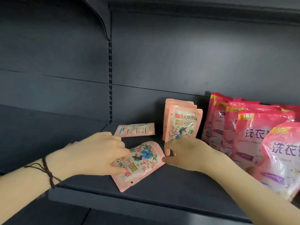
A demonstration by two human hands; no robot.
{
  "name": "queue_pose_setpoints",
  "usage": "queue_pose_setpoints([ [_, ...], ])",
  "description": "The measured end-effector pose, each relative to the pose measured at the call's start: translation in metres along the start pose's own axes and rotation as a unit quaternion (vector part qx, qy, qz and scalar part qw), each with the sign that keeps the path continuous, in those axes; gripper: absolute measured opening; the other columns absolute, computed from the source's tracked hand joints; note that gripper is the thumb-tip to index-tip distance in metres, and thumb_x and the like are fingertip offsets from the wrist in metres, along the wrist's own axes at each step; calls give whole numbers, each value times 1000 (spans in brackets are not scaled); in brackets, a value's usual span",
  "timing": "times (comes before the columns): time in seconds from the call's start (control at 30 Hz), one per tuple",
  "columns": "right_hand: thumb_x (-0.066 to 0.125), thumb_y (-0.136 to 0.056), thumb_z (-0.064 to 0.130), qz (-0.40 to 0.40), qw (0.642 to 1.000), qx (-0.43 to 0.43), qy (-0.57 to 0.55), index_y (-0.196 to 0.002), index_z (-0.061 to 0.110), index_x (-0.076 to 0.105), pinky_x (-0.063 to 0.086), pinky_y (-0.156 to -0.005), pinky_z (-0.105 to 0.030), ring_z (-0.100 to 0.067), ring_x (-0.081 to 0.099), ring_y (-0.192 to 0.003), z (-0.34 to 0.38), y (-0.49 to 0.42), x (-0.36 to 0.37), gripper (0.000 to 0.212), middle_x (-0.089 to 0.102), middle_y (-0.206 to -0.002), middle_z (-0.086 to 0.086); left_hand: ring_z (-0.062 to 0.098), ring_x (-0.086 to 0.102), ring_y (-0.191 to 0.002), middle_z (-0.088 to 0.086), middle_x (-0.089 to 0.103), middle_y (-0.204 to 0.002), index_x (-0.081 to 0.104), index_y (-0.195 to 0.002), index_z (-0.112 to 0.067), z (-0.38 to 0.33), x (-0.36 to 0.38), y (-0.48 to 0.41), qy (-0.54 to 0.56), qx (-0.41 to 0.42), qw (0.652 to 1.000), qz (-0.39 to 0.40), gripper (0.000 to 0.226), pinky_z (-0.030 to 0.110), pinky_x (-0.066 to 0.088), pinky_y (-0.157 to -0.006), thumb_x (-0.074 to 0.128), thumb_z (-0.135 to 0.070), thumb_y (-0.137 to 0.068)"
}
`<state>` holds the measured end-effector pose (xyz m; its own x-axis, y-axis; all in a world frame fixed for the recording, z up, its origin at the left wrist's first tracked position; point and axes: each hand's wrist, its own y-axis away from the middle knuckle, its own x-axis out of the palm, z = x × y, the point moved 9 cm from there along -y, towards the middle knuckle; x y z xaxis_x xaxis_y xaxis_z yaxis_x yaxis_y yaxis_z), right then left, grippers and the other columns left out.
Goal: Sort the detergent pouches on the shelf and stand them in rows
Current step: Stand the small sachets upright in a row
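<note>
A small pale pink floral pouch [142, 161] lies flat on the dark shelf [162, 192], face up and turned sideways. My left hand [97, 155] grips its left part, fingers curled over the top and thumb under the edge. My right hand [183, 153] touches its right corner with fingers bent. Behind them a short row of the same small pouches [182, 122] stands upright. Another small pouch [136, 129] lies flat, back side up, near the rear wall.
Several larger bright pink pouches [253, 135] stand in rows at the right, reaching to the shelf's front edge. The shelf's back panel [178, 62] and a slotted upright [110, 82] rise behind. A dark braided cord circles my left wrist.
</note>
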<state>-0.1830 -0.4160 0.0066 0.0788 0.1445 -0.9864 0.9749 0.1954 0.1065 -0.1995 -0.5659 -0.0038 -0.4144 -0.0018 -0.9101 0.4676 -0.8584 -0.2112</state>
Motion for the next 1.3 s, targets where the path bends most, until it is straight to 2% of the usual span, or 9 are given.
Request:
queue_pose_setpoints([
  [0.23,45,-94,48,-54,987,-103,107,-117,22,57,51,-70,-33,-22,61,-91,75,-28,-9,36,62,-104,-2,12,45,-54,-10,44,-50,56,-63,-29,37,-9,45,-93,14,994,-50,50,27,35,-51,33,-70,-80],
  [0.4,44,-95,47,-68,971,-155,169,-114,21,59,43,-60,-29,-21,60,-87,116,-81,-9,35,64,-100,0,14,38,-70,-8,33,-62,41,-76,-27,62,22,49,-45,-6,999,-16,54,31,23,-63,13,-73,-77],
  [0.63,51,-95,35,173,977,-124,-15,-115,9,57,51,-76,-36,-25,61,-90,114,-121,26,33,64,-101,-4,12,37,-76,-11,39,-74,59,-93,-26,67,43,42,6,-57,997,-46,62,29,26,-66,19,-72,-80],
  [0.8,53,-97,33,189,971,-131,-63,-123,21,59,48,-86,-23,-9,58,-103,104,-115,17,30,62,-117,7,11,46,-88,-12,51,-90,58,-101,-29,76,50,47,49,-102,993,-41,67,28,34,-74,11,-72,-79],
  [0.93,59,-95,25,98,965,-145,-194,-90,24,63,45,-72,-19,-1,55,-76,89,-104,-18,6,60,-84,15,0,45,-87,-17,52,-86,58,-87,-33,92,45,48,183,-160,969,-50,60,26,38,-79,14,-75,-84],
  [1.03,62,-94,15,8,925,-133,-355,-84,8,61,42,-68,-27,-8,51,-72,67,-95,-42,11,57,-77,0,-7,54,-92,-23,61,-90,61,-86,-37,104,37,50,393,-198,891,-108,50,22,45,-76,31,-75,-80],
  [1.13,60,-94,10,-79,863,-117,-485,-89,3,60,49,-70,-25,-15,63,-80,45,-85,-51,8,66,-86,-13,-10,58,-96,-30,64,-98,61,-98,-40,106,28,49,508,-217,811,-191,16,15,44,-76,56,-50,-86],
  [1.23,57,-93,9,-140,735,-83,-658,-86,9,58,54,-62,-20,-11,68,-77,33,-78,-35,7,71,-85,-1,-8,62,-94,-28,67,-97,61,-100,-35,107,28,45,578,-249,731,-263,15,6,46,-71,63,-37,-85],
  [1.3,58,-90,14,-159,644,-63,-746,-93,7,57,59,-79,-34,-21,69,-91,29,-76,-13,8,71,-99,-8,-8,63,-92,-26,69,-96,62,-97,-34,99,35,36,611,-263,700,-260,15,8,49,-69,62,-42,-84],
])
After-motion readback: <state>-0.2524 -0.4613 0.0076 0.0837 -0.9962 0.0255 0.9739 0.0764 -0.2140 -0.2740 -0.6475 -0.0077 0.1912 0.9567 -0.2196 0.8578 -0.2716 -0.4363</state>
